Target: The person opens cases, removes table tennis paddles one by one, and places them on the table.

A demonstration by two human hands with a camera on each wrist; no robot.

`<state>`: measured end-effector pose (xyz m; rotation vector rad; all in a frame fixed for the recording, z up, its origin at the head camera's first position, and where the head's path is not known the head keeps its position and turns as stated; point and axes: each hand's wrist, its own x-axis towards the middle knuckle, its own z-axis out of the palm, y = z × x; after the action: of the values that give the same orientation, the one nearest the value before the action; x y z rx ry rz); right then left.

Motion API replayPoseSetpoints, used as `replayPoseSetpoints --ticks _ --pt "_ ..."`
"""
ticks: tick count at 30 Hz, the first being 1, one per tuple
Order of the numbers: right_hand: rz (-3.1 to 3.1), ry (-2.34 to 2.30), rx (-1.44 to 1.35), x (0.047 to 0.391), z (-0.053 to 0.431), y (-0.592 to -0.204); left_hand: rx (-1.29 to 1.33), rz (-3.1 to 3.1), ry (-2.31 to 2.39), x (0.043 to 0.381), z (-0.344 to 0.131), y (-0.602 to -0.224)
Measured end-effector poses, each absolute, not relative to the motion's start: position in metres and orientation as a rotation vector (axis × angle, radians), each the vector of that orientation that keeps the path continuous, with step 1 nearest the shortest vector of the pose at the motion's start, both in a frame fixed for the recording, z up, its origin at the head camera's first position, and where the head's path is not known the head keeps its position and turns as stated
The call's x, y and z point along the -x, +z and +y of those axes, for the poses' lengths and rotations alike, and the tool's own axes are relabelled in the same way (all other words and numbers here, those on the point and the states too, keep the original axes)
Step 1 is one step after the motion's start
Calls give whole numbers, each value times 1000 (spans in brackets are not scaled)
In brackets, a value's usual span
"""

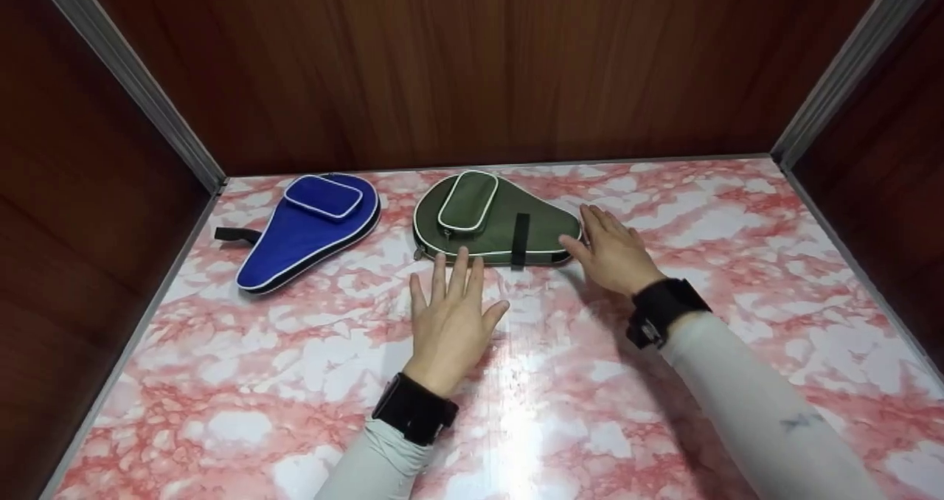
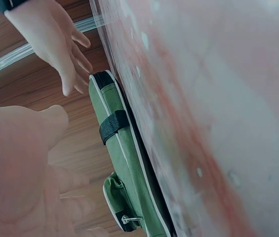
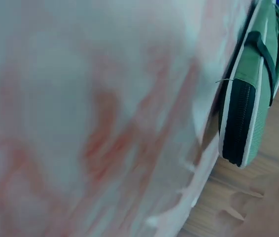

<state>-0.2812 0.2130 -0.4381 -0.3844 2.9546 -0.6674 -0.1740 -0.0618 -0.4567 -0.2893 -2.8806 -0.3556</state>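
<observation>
Pink-marbled tabletop [image 1: 243,411], blue case [image 1: 310,227], green case [image 1: 504,216] — hands [image 1: 450,330] [image 1: 618,255] outstretched beside it, unclenched

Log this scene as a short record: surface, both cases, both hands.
surface: red-and-white marbled tabletop
green case: lying flat, black strap over its near edge
blue case: lying left of the green case
left hand: fingers spread, holding nothing, near the green case's wide end
right hand: holding nothing, by its narrow end, contact unclear

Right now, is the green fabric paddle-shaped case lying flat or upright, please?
Flat: the green case lies on the pink-marbled tabletop, pocket up.
</observation>
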Motion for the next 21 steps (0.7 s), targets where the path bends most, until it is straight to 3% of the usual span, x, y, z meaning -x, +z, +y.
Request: replayPoseSetpoints --ticks 17,21 --pt "2886 -870 313 309 198 -440 301 -2877 -357 175 -64 -456" --pt "2974 -769 294 319 204 -459 304 -2877 -354 175 -65 -456"
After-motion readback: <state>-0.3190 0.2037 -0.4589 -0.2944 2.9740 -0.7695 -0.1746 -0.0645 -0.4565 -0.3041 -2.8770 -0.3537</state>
